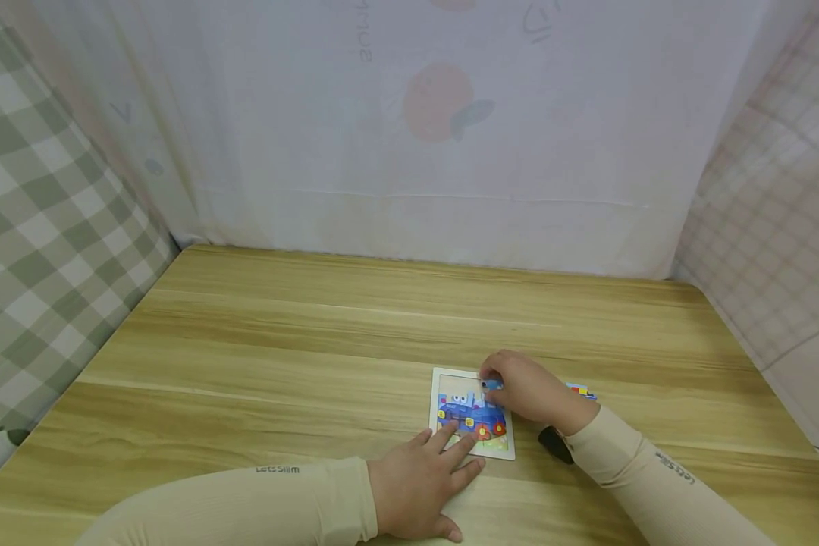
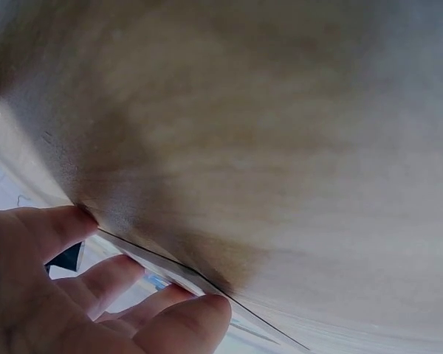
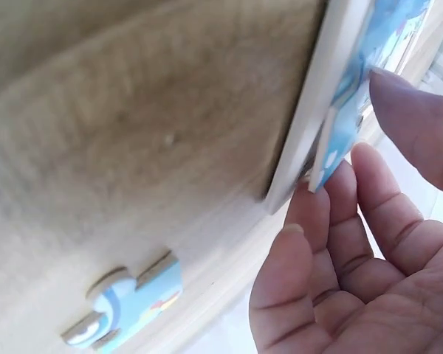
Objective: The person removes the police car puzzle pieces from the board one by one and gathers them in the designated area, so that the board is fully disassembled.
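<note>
A jigsaw board (image 1: 510, 447) with a pale rim lies on the table, its picture a blue cartoon vehicle with eyes and red wheels. Bare backing shows at its top. My left hand (image 1: 416, 485) rests with spread, straight fingers on its lower left edge; the left wrist view shows those fingertips along the rim. At the board's upper right, my right hand (image 1: 528, 387) pinches a light blue jigsaw piece (image 3: 340, 140). That piece is tilted against the inside of the rim in the right wrist view. Fingers partly cover it in the head view.
Loose jigsaw pieces (image 1: 580, 390) lie right of the board, partly behind the right wrist; one light blue piece (image 3: 140, 302) shows on the wood in the right wrist view. A black object (image 1: 556, 445) sits under the right wrist. Hanging cloth (image 1: 444, 167) borders the table's back.
</note>
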{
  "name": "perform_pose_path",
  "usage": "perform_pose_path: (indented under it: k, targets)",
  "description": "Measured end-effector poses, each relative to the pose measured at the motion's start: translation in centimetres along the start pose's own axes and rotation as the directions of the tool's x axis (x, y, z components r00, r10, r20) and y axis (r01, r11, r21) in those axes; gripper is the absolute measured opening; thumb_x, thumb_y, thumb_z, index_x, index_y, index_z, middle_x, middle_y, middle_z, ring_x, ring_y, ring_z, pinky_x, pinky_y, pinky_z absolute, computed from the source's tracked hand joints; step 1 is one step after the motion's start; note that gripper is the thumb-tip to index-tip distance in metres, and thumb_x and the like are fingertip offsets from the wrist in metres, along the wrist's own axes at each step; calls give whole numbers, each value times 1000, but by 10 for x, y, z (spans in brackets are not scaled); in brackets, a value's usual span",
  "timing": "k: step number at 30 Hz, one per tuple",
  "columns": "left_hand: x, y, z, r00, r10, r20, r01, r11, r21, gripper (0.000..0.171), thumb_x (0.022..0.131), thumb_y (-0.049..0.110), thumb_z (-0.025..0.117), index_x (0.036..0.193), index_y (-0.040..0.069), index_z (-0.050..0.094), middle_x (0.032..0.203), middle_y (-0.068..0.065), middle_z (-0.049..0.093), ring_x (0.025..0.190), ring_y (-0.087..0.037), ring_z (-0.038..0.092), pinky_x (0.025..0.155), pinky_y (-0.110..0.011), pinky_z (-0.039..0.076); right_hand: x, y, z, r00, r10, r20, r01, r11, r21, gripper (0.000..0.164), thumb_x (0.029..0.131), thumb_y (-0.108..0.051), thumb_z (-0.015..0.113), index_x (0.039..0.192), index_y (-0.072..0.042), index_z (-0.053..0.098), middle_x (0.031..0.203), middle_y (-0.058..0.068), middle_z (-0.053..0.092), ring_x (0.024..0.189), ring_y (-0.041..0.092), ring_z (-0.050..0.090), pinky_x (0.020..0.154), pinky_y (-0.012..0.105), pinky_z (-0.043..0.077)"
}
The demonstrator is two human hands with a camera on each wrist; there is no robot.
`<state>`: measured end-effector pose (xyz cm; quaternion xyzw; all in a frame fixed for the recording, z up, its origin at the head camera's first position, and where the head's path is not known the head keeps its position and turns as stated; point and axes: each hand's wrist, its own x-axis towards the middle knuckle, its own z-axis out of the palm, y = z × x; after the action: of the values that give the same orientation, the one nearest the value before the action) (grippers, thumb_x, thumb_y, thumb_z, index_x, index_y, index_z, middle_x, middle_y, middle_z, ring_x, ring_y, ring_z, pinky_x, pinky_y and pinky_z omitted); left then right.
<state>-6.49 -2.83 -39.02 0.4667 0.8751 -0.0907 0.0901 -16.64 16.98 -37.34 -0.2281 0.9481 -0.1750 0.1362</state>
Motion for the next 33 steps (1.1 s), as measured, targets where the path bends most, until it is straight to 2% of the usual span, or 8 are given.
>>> perform_pose_path:
  k: [5,16,24,33]
  targets:
    - [0,1,-1,1000,-3,3,3,1000,0,80,86,74,39,151,26,35,157,-2,27,143,-28,27,104,-38,41,1,1,-1,1000,13,11,-13,998,57,18,81,-6,76,95,-6,64,92,2,61,87,18,57,84,42,50]
    - [0,1,0,1000,-8,-4,8,1000,16,80,86,75,39,150,27,35,157,-2,27,142,-28,28,103,-38,41,-1,3,-6,999,-42,13,40,987,158,28,76,-1,79,92,-6,57,84,1,53,79,16,49,72,33,45]
    - [0,2,-1,1000,-9,-4,10,1000,22,80,86,74,39,150,26,36,156,-2,28,142,-29,28,103,-38,41,-2,6,-9,1000,-15,14,11,977,215,21,81,5,71,91,-6,56,82,1,53,78,17,49,70,32,45]
    - [-1,2,1,1000,-16,-26,17,999,31,80,85,75,40,149,27,37,156,-2,29,141,-27,29,103,-36,41,-5,11,-11,999,-39,0,37,966,255,14,86,4,66,91,-6,57,80,1,53,76,15,49,67,28,44]
